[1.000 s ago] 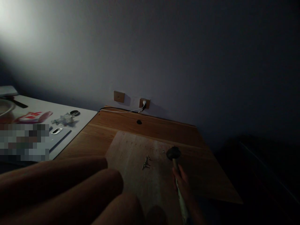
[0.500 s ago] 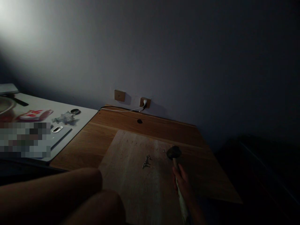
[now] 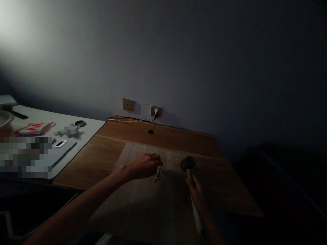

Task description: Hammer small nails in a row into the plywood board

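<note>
In my right hand [image 3: 198, 194] is a mallet, the fingers wrapped round its pale handle. The dark mallet head [image 3: 188, 163] is over the right side of a wooden board [image 3: 143, 204]. My left hand [image 3: 146, 165] reaches in from the left, palm down, with its fingers bent and a little apart. Its fingertips are just above a small pile of screws [image 3: 158, 175] near the middle of the board. Whether they touch a screw is hard to see in the dim light. One small metal piece [image 3: 177, 162] stands on the board just left of the mallet head.
Beneath the board is a wooden table [image 3: 89, 163] with a round cable hole [image 3: 151, 132]. A wall socket [image 3: 156, 111] holds a plug with a white cable. On the white table [image 3: 93, 127] at left are a red-and-white packet [image 3: 35, 128], crumpled plastic [image 3: 68, 132] and a dark round lid [image 3: 80, 123].
My left arm, formerly bent close at the lower left, now stretches forward with the hand over the screws. The right hand and mallet have barely moved. The view has shifted slightly.
</note>
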Action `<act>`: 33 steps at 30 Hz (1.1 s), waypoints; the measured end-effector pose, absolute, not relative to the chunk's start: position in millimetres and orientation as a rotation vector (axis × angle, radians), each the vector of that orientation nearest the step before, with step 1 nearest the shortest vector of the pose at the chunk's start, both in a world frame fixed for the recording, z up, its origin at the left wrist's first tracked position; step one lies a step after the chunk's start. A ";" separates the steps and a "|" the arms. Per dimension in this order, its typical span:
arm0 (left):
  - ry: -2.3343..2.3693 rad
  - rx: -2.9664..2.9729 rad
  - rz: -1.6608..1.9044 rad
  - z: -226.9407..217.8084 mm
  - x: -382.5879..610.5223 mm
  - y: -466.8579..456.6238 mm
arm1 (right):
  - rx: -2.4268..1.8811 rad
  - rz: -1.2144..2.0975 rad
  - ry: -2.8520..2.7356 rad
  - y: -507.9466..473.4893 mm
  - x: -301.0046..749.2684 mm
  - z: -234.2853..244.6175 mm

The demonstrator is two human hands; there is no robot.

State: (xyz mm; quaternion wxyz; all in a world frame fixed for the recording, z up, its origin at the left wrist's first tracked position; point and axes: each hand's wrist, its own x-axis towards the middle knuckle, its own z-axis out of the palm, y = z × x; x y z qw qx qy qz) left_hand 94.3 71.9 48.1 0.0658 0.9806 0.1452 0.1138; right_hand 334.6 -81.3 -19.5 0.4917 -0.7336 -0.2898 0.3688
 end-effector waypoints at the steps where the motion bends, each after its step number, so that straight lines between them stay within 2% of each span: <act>1: 0.388 2.991 0.357 41.5 100.0 75.3 | -1.795 0.902 -0.678 -79.7 331.9 -19.5; 7: 0.249 3.106 0.290 29.0 124.2 83.0 | -1.815 0.912 -0.630 -71.0 323.1 -18.1; 16: 0.298 3.009 0.180 31.3 136.8 86.8 | -1.742 0.969 -0.653 -71.4 325.2 -21.1; 23: 0.611 2.497 0.496 9.7 158.1 117.4 | -1.640 0.928 -0.766 -70.3 330.9 -30.3; 33: 0.741 2.329 0.676 -23.5 171.7 119.1 | -1.722 0.908 -0.705 -70.9 327.0 -21.9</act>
